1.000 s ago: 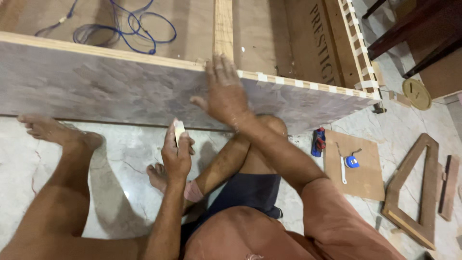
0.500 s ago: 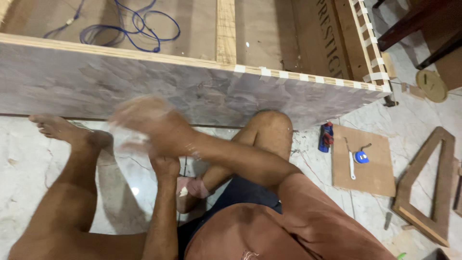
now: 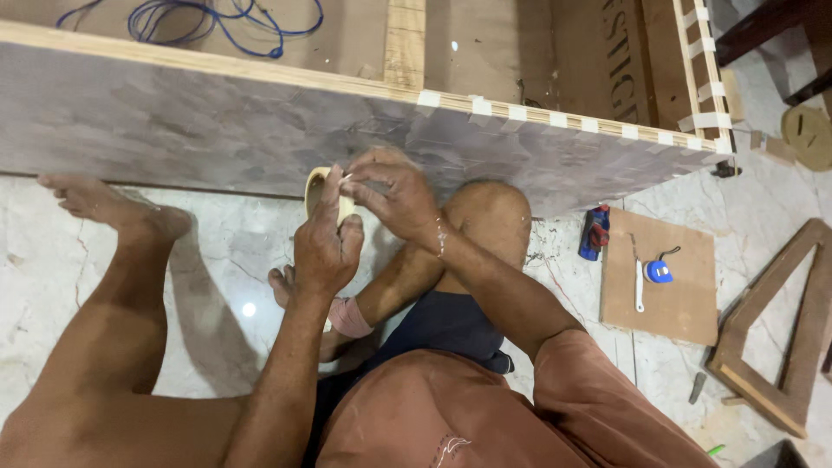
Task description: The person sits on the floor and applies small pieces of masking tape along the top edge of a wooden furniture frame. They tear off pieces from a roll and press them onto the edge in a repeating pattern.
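Marble floor; upright tape roll between both hands, edge-on.

tape roll between both hands, panel behind, board right

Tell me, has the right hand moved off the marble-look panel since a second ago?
Yes. The right hand has come down off the panel edge to the tape roll in the left hand.

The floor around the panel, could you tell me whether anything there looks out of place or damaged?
Nothing looks damaged. Loose items lie scattered on the floor: a wooden triangle frame, a small board carrying a blue tape measure, and a blue cable tangled inside the frame.
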